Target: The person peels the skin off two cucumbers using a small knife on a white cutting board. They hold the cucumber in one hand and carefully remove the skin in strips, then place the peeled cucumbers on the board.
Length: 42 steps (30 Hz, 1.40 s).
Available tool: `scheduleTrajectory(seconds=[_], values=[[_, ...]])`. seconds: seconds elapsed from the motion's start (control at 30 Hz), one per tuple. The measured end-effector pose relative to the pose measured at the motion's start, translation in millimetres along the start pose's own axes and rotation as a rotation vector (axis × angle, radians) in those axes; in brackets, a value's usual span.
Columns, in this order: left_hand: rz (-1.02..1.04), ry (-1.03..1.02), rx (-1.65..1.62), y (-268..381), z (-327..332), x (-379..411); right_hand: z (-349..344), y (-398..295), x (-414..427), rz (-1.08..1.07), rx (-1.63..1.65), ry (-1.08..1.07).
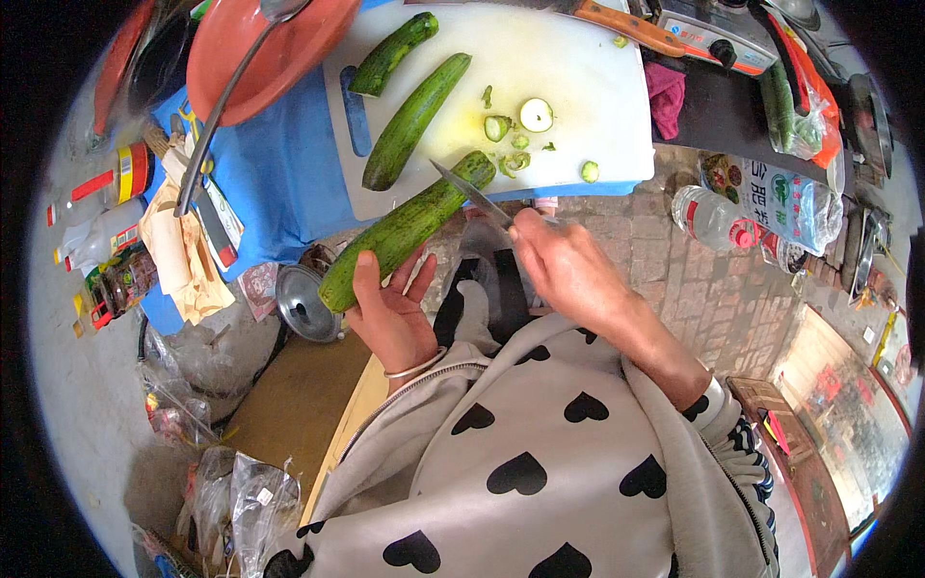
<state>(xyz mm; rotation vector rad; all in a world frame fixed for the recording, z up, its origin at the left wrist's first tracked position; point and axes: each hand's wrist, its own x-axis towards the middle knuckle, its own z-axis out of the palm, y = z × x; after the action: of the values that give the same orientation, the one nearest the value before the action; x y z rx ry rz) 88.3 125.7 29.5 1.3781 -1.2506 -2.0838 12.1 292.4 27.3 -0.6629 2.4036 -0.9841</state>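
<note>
My left hand (394,307) grips the lower end of a green zucchini (405,231), thumb on top, and tilts it up towards the cutting board. In my right hand (571,267) is a small knife (473,193), its blade lying against the zucchini near the upper end. The knife's handle is hidden in my fist. On the white cutting board (592,65) rest a whole zucchini (415,123) and a shorter zucchini piece (394,54). Several cut ends and scraps, among them a round slice (536,115) and a stubby end (496,128), lie right of the zucchini's tip.
A wooden-handled knife (629,27) lies across the board's far edge. At the far left a metal ladle (235,87) leans over a red-brown basin (282,65). A gas stove (715,36) stands far right. Bottles (108,195) crowd the left; a water jug (708,217) stands right.
</note>
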Motion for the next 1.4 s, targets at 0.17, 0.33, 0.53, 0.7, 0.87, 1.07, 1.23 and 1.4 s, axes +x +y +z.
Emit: scheduleTrajectory(seconds=[0.17,0.33,0.53,0.7,0.87,1.07,1.23,1.4], values=[[0.002,0.013,0.003,0.8,2.6,-0.5,-16.1,19.9,5.6,0.097,0.013,-0.008],[-0.022,0.02,-0.034,2.6,1.0,-1.6,-8.4,26.9,3.1,0.079,-0.017,-0.005],[-0.015,0.022,-0.037,1.1,2.9,-0.8,-0.5,18.9,-0.7,0.018,0.007,-0.02],[-0.023,0.026,-0.031,2.9,2.9,0.5,-7.2,9.4,-2.1,0.013,0.04,-0.036],[-0.065,0.042,-0.028,4.1,2.0,-0.5,-18.3,20.5,4.2,0.198,-0.019,-0.059],[-0.071,0.086,0.063,5.8,4.0,-2.9,-11.0,22.7,0.3,0.112,-0.065,-0.001],[-0.08,0.07,0.006,2.2,3.3,1.7,-4.9,10.5,-2.8,0.04,-0.065,-0.009],[-0.07,0.045,0.003,3.6,3.4,0.8,-15.0,12.5,3.1,0.066,0.004,-0.017]])
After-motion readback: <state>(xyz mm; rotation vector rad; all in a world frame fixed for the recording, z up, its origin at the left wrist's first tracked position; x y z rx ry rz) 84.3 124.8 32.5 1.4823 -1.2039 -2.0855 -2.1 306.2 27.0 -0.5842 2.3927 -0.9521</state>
